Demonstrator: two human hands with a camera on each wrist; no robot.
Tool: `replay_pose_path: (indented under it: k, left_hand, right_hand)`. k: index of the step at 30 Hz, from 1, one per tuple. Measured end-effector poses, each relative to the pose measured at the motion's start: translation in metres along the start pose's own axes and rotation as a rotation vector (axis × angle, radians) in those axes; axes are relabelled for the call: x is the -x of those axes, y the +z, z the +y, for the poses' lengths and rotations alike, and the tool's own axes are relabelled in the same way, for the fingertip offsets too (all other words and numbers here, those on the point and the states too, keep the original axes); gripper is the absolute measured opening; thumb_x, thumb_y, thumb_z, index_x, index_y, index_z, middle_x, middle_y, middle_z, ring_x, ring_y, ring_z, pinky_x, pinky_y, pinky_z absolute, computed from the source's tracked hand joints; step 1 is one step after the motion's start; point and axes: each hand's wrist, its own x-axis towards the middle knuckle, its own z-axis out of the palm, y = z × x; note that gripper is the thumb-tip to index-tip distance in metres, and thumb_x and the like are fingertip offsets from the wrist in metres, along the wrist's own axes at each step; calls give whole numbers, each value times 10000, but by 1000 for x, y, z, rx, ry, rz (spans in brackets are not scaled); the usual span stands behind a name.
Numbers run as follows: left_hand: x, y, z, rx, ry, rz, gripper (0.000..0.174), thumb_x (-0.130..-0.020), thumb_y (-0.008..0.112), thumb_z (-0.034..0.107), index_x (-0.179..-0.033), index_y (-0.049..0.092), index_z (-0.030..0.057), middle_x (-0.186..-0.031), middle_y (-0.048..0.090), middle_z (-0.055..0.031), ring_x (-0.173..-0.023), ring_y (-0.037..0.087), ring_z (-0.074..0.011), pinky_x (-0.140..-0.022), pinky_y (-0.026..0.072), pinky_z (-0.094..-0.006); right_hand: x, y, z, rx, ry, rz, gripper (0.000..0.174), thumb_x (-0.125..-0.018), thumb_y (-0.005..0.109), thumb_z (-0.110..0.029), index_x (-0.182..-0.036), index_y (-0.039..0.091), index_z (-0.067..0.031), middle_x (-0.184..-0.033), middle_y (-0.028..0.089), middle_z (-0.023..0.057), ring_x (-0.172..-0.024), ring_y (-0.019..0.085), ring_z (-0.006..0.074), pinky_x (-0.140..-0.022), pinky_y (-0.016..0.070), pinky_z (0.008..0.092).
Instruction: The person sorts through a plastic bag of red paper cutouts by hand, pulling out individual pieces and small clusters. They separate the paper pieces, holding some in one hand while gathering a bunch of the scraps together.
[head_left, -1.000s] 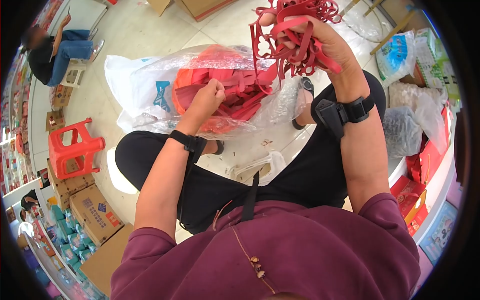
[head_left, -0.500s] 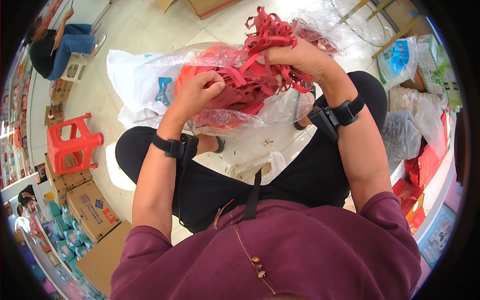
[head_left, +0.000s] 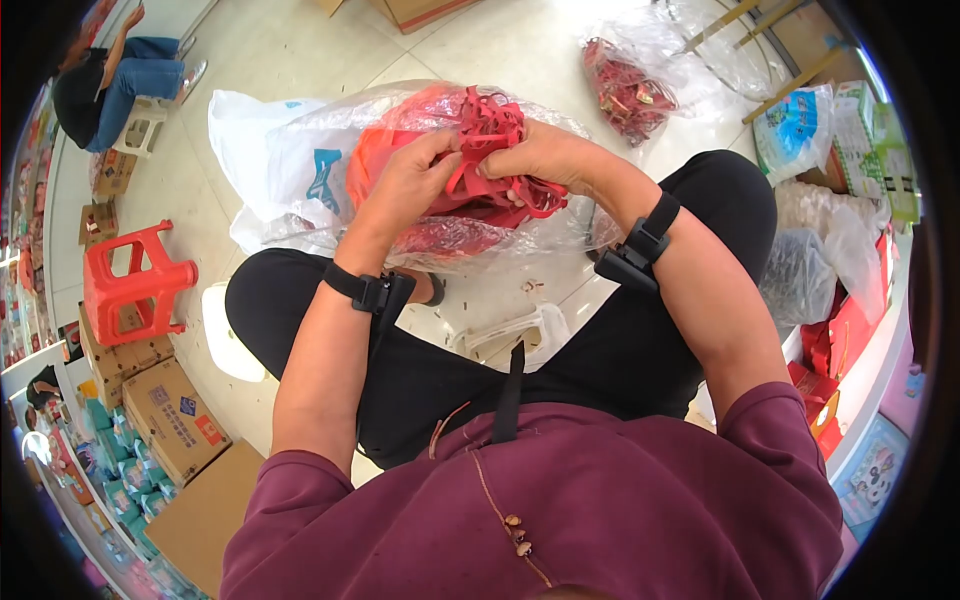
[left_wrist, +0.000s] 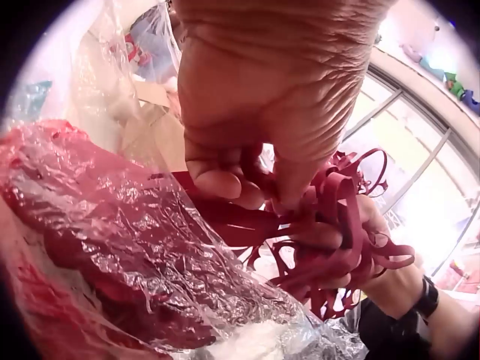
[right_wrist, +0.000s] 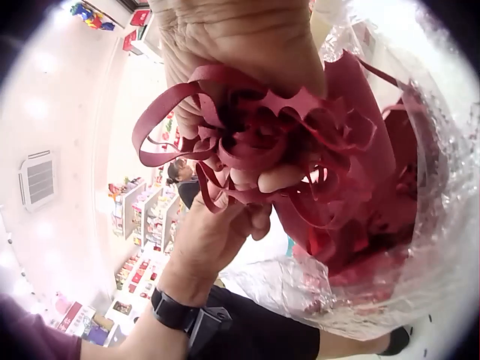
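Both hands meet over an open clear plastic bag on the floor between the knees. My right hand grips a tangled bunch of red strips; their looped and scalloped ends spill out around the fingers in the right wrist view. My left hand is close beside it, thumb and fingers pinching a flat red strip at the edge of the bunch. More red strips lie inside the bag, partly hidden by the hands and the crinkled film.
A white bag adjoins the clear one. Another bag of red pieces lies at the far right. A red stool and cardboard boxes stand at the left, with a seated person beyond. Wrapped packages line the right side.
My right hand has come down and left with the bunch of red strips, from the upper right to over the bag. My left hand has closed in on the strips beside it.
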Motion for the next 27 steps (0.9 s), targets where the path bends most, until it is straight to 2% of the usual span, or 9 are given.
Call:
replay_pose_path:
  k: [5, 8, 11, 12, 14, 15, 18, 22, 27]
  left_hand:
    - [1, 6, 1, 191, -168, -9, 82, -995, 584, 105, -1009, 579, 24, -845, 550, 22, -735, 503, -56, -647, 452, -227]
    - [-3, -2, -22, 114, -267, 17, 112, -996, 595, 128, -1028, 574, 23, -851, 579, 16, -730, 537, -56, -626, 456, -226]
    - [-5, -15, -38, 117, -341, -23, 236, -953, 659, 164, -1142, 592, 39, -945, 594, -30, -750, 573, -116, -644, 501, -273]
    - [-3, -11, -30, 77, -258, -50, 276, -945, 670, 174, -1171, 592, 37, -959, 592, -39, -782, 576, -127, -675, 502, -285]
    - [4, 3, -5, -3, -91, -105, 356, -928, 691, 192, -1230, 590, 32, -985, 588, -58, -847, 584, -150, -739, 504, -310]
    - [6, 8, -5, -173, -55, -89, 474, -895, 725, 221, -1311, 576, 49, -1008, 596, -111, -932, 592, -222, -833, 492, -364]
    - [-3, 28, -44, -194, 104, -144, 457, -887, 721, 250, -1288, 588, 75, -1020, 606, -169, -962, 600, -319, -851, 486, -418]
    - [5, 29, -69, -610, -2, -119, 309, -937, 642, 269, -1178, 624, 76, -1059, 614, -219, -991, 591, -401, -839, 485, -476]
    - [-5, 16, -88, -474, -7, -22, 349, -938, 648, 296, -1168, 612, 35, -1088, 614, -217, -947, 618, -400, -847, 505, -437]
  right_hand:
    - [-10, 0, 12, 21, -49, 83, 269, -776, 709, -105, -1036, 688, -38, -910, 692, 40, -801, 645, 123, -734, 545, 288]
    - [-15, -4, 20, -42, -72, 106, 276, -787, 699, -92, -1058, 692, -39, -938, 705, 49, -812, 655, 126, -748, 549, 287]
    - [-12, -11, 13, -95, -29, 80, 277, -803, 684, -85, -1075, 692, -37, -948, 715, 58, -809, 670, 131, -751, 557, 284]
    - [-9, -11, 10, -110, -3, 68, 277, -808, 678, -84, -1080, 691, -36, -950, 718, 61, -807, 675, 133, -753, 560, 282]
    - [-6, -8, 6, -141, -8, 85, 270, -817, 665, -91, -1078, 691, -29, -947, 718, 68, -789, 681, 135, -718, 565, 272]
    - [-5, -7, 6, -155, -10, 94, 267, -821, 659, -94, -1078, 690, -26, -946, 719, 72, -781, 684, 136, -701, 568, 267]
    - [-3, -7, 5, -177, 2, 88, 222, -836, 652, -120, -1034, 689, -25, -855, 712, 78, -672, 674, 134, -590, 564, 271]
    - [-1, -16, 3, -197, -17, 129, 175, -849, 660, -165, -967, 680, -37, -717, 672, 62, -514, 605, 123, -472, 523, 284]
    - [12, -26, -12, -228, -62, 168, 158, -850, 667, -192, -907, 671, -45, -676, 646, 42, -463, 567, 119, -443, 505, 276]
